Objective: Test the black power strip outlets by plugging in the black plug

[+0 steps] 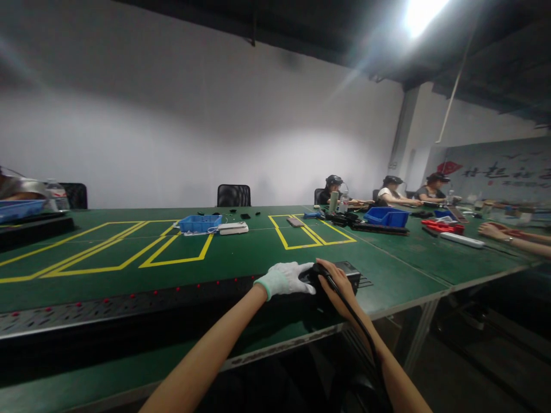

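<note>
Black corded piece (317, 275) sits in the curled grip of left hand (286, 279) and right hand (339, 281), wall writing (505, 173) illegible

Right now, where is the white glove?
Below the middle of the head view, the white glove is on the left hand, just left of the bare right hand.

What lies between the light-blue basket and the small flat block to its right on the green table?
The head view shows a white boxlike item beside the basket, then green tabletop and a yellow tape line before the block.
</note>
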The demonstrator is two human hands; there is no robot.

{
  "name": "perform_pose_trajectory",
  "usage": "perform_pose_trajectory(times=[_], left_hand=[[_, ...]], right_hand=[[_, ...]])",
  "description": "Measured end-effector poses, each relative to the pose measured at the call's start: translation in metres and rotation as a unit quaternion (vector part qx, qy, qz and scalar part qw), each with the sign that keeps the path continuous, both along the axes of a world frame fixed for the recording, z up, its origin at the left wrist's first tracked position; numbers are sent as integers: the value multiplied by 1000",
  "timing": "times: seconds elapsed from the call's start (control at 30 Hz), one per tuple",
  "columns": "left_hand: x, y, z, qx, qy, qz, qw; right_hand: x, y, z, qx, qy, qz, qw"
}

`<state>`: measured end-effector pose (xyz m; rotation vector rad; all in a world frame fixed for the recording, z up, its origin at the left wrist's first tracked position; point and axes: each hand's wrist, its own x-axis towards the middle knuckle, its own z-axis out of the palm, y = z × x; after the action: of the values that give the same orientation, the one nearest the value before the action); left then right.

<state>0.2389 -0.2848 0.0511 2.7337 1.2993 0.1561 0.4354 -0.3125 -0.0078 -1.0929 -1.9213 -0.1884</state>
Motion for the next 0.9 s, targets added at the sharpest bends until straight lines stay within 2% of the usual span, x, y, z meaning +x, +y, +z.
perform_pose_trajectory(times=[0.4,0.9], left_hand=[[-1,0,-1,25,2,-12,1000],[0,2,-3,15,1,-2,1000]], right_hand=[[-1,0,0,-2,1,-4,1000],[3,6,-4,8,-17,-2,1000]])
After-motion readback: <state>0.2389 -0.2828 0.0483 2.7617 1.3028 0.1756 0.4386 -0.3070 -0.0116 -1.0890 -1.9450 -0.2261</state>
